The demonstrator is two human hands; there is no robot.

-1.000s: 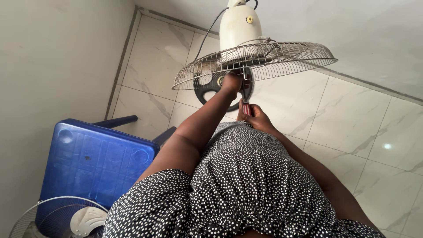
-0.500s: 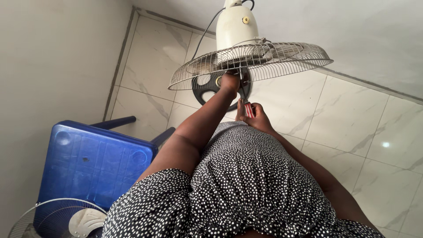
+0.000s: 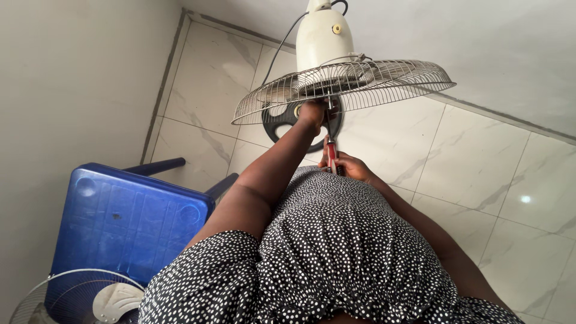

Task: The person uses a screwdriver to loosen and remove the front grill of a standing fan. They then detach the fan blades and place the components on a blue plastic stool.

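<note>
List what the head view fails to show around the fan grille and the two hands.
- Screwdriver tip: lost among the wires of the fan grille, head view.
- Left hand fingers: curled out of sight against the grille's centre, so what they grip is unclear.
- Right hand: partly hidden by the dotted dress.
- Second grille: cut off by the bottom edge.
- Motor housing: top cut off by the upper edge.

Fan grille [image 3: 360,84] slightly lower, nearer.

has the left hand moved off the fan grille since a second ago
No. The left hand stays at the middle of the grille, below the white motor housing; the small shift is the camera's.
</note>
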